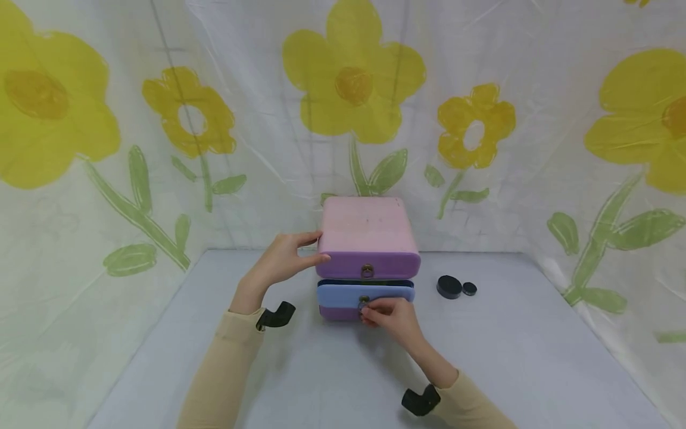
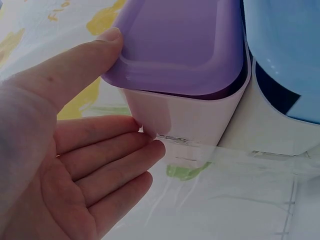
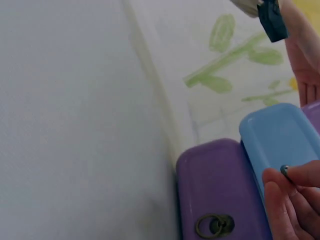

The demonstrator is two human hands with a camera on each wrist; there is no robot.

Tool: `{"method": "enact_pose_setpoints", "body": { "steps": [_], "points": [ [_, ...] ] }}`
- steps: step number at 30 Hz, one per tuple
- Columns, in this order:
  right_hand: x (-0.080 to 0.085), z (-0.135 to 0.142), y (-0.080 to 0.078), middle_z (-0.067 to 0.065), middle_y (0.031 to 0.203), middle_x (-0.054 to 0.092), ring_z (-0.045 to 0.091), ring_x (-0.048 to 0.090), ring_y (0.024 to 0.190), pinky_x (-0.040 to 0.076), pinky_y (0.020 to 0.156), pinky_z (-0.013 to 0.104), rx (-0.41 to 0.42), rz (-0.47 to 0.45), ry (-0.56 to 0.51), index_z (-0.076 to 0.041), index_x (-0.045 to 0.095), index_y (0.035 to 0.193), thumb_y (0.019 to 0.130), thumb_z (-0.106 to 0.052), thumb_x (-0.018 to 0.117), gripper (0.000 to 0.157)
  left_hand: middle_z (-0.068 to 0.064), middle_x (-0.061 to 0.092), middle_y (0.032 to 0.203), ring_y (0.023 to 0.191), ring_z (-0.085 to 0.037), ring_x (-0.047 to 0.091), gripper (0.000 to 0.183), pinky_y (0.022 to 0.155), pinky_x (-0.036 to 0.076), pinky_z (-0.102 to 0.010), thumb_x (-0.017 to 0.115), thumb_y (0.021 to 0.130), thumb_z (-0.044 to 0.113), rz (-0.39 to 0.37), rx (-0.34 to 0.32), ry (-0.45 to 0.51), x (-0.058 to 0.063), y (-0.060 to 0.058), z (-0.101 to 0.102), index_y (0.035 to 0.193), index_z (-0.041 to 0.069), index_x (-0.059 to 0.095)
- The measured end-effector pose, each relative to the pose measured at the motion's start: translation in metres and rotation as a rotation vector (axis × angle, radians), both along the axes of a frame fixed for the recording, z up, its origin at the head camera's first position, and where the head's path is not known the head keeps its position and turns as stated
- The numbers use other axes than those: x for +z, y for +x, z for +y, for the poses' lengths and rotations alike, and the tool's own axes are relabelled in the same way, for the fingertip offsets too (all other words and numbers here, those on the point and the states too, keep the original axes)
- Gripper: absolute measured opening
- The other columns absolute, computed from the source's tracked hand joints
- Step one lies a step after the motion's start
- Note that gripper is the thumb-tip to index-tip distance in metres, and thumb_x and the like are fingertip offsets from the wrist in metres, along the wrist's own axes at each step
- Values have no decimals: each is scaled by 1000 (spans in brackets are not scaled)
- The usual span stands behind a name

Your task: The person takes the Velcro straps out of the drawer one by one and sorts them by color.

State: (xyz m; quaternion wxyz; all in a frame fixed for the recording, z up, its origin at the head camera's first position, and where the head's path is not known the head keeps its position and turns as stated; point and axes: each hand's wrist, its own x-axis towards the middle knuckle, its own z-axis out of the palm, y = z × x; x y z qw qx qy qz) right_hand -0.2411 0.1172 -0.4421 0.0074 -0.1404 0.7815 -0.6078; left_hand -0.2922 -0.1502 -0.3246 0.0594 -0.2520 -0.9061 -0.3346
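Stacked pink drawer units stand at the middle back of the table. The top purple drawer front touches my left hand: thumb on its edge, the other fingers fairly straight along the pink side in the left wrist view. Below it, the blue drawer front sits out from its housing, a dark gap along its upper edge. My right hand pinches the small metal ring pull on the blue front between thumb and index finger. Lowest is another purple drawer front with its own ring pull.
A larger black round disc and a smaller one lie on the table right of the drawers. Behind the grey-white table hangs a white sheet with yellow flowers. Black wrist mounts sit at both sleeves.
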Motion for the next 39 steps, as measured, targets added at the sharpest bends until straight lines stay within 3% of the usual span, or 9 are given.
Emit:
{"method": "enact_pose_setpoints", "body": {
  "steps": [10,21,39],
  "points": [
    [2,2,11,12,82,73,16,70,73,57,65,25,21,-9,64,-1,74,91,85,-16,72,16,-6,54,137,127,-22,51,76,102,44,-43,66,80,59,13,18,-15,-1,-2,-1,139,13,50],
    [32,1,38,20,86,72,24,71,76,58,67,26,84,-40,67,7,71,95,87,-6,67,16,-8,54,136,127,-24,51,73,102,44,-45,67,81,54,6,13,-3,2,-2,-1,138,12,50],
    [32,6,52,21,87,72,23,71,75,58,67,28,113,-62,63,8,71,96,87,-6,67,17,-8,55,136,128,-24,50,75,101,44,-46,67,80,57,-22,17,-1,1,-2,0,139,13,50]
  ]
}}
